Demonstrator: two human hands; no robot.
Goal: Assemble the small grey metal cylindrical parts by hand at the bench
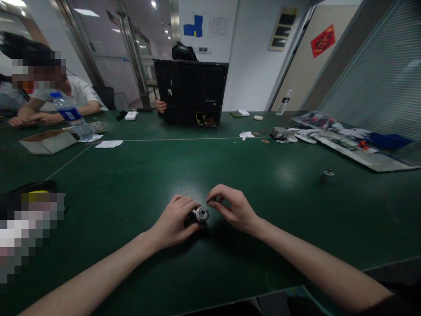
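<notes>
A small cylindrical metal motor [202, 214] is in my left hand [179, 219], its round end turned toward me. My fingers and thumb wrap round its side, just above the green table [184, 162]. Close by on the right, my right hand [233, 206] has its thumb and fingertips brought together beside the motor, apart from it. Whether anything tiny sits in that pinch is hidden. A second small metal cylinder [327, 176], with a short stub on top, stands on the table farther to the right.
Across the table, a hand [161, 105] holds a large black panel [192, 92] upright. A seated person [79, 92] is at the left, behind a water bottle [70, 115] and an open box [48, 141]. Gloves, bags and a white board [355, 153] lie at the right.
</notes>
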